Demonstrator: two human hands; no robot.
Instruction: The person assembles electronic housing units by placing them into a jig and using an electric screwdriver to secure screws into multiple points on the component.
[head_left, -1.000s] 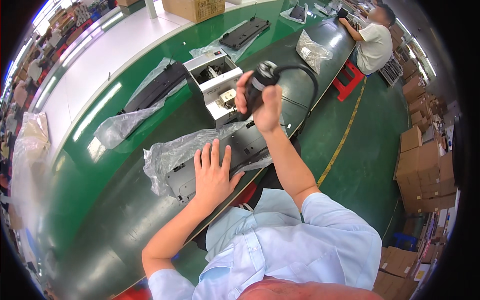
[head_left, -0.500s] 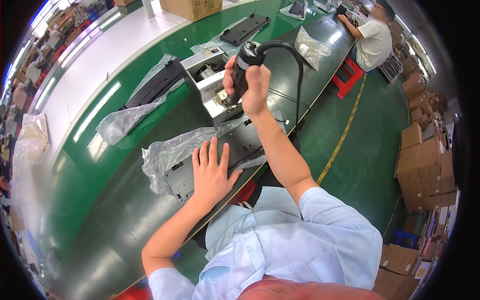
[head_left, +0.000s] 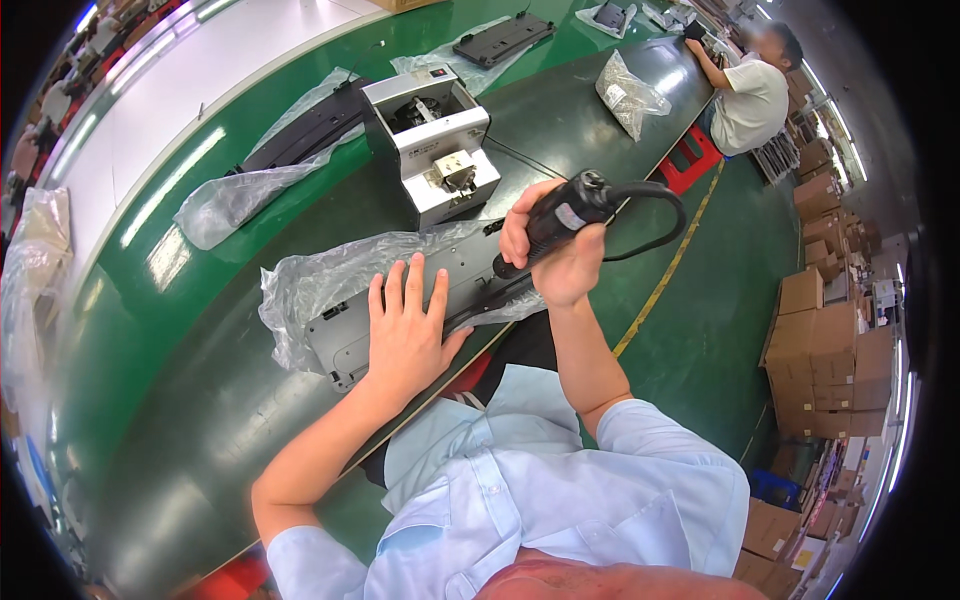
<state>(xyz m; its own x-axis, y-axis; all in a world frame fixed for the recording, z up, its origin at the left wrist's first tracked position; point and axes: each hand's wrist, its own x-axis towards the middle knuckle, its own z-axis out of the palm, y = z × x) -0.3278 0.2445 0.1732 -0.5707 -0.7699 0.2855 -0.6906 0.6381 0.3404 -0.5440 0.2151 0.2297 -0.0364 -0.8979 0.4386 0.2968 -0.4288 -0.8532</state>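
My left hand (head_left: 408,330) lies flat with fingers spread on a dark grey keyboard (head_left: 462,262), which rests underside up on a crumpled clear plastic bag (head_left: 300,290). In my right hand (head_left: 568,268) is a black corded electric screwdriver (head_left: 562,214), gripped round its body. It tilts over the keyboard's right part, its lower end close to the panel; whether the bit touches is hidden. A white and black screw feeder (head_left: 440,150) stands just beyond the keyboard.
Another keyboard (head_left: 310,125) on plastic lies left of the feeder, and a further one (head_left: 504,38) at the back. A clear bag of small parts (head_left: 630,95) sits at far right. A co-worker (head_left: 755,95) sits beyond. The screwdriver's cord (head_left: 672,225) loops past the bench edge.
My right hand has brought the screwdriver from the feeder back toward me and right, over the keyboard. My left hand stays flat on the keyboard.
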